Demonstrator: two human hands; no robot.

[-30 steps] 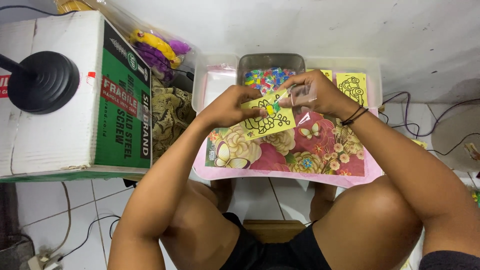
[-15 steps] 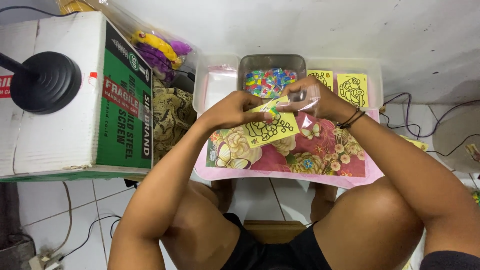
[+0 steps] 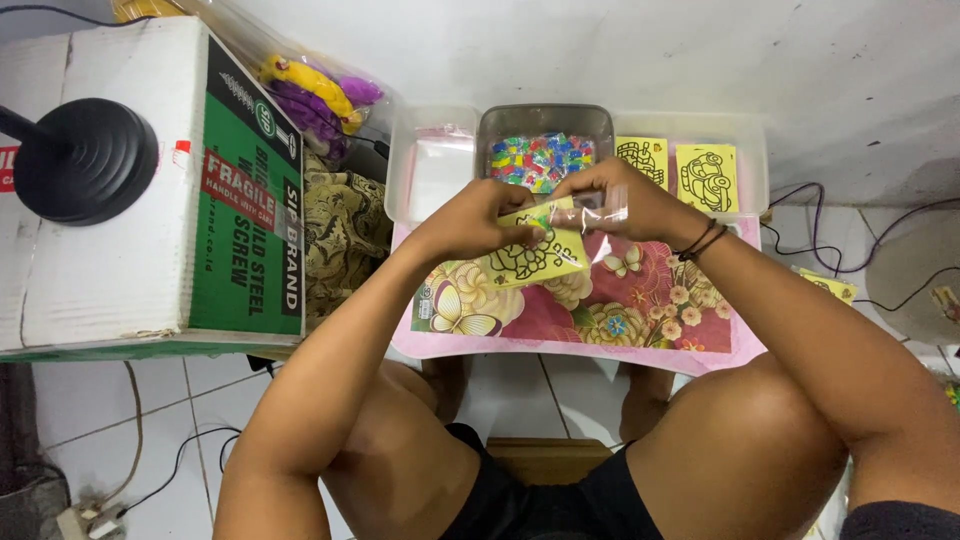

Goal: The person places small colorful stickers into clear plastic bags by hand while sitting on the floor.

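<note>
My left hand and my right hand hold between them a yellow card with a black line drawing, which sits partly inside a clear plastic sleeve. The left hand pinches the card's left edge; the right hand grips the sleeve at the top right. Both are raised just above a small pink table with a floral butterfly top. Behind the hands stands a grey tray of small multicoloured pieces.
A clear plastic container lies at the back left of the table, and two more yellow drawing cards lie at the back right. A large cardboard box with a black round base on it stands to the left. Cables run across the tiled floor at right.
Both hands have shifted slightly with the card; the card has tilted and the clear sleeve now sits over its upper right part.
</note>
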